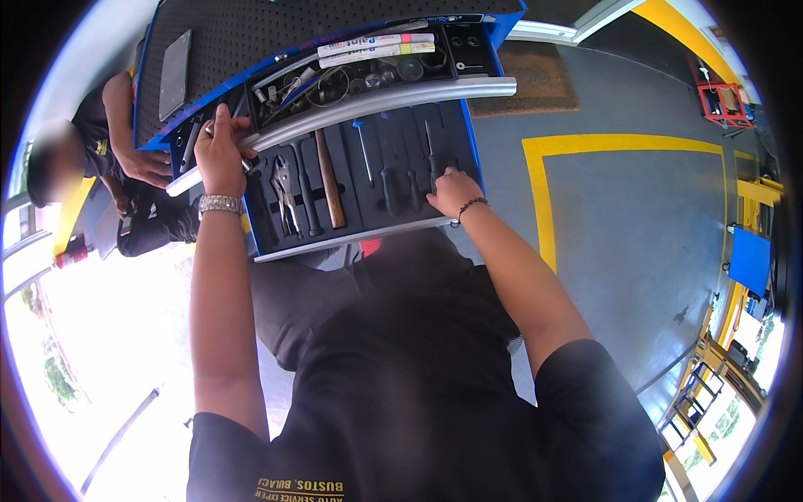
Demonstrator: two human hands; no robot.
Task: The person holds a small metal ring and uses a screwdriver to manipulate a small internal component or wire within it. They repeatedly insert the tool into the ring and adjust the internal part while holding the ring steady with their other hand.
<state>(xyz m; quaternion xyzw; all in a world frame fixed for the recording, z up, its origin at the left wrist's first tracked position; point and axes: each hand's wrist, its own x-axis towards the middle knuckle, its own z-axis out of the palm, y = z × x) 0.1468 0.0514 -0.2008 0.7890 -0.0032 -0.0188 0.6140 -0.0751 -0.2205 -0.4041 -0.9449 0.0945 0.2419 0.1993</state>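
Observation:
A lower tool drawer [293, 245] is pulled out before me, its dark foam cut into tool shapes. My right hand [454, 192] is closed at its right side, on the dark handle of a screwdriver [432, 151] with the shaft pointing away. Over the left end of the upper drawer [393, 98], my left hand [222, 155] is curled, with bits of shiny metal showing at its fingers; what it holds is mostly hidden. In the foam lie locking pliers [286, 192], a wooden-handled hammer [329, 184] and a slim blue-topped tool [364, 151].
Paint markers [376, 50] and loose metal parts fill the upper drawer. Above is the cabinet's black ribbed top [276, 33] with a grey plate [175, 75]. A co-worker's hand [149, 167] rests near its left side. A brown mat [527, 79] and yellow floor lines lie right.

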